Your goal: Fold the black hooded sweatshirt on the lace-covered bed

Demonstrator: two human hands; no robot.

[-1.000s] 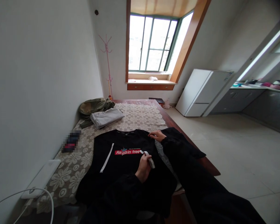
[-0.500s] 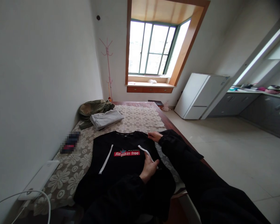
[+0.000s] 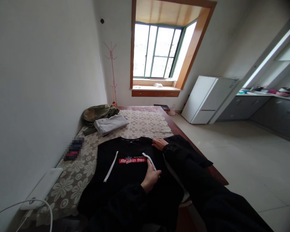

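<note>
On the cream floral lace cloth (image 3: 145, 124) covering the dark wooden table (image 3: 216, 172), a black sweatshirt with a red printed chest band and white drawstrings (image 3: 125, 170) lies spread flat, front up, collar toward 12 o'clock. The left hand (image 3: 151, 176) rests on its chest with fingers loosely curled, touching the white drawstring (image 3: 149, 160) at the 3 o'clock side; whether it pinches the cord I cannot tell. The right hand (image 3: 160, 143) lies flat and open on the shoulder, at 1 o'clock from the left hand, gripping nothing. At 11 o'clock, well apart, a folded grey garment (image 3: 110, 124) lies against a crumpled olive jacket (image 3: 96, 112).
</note>
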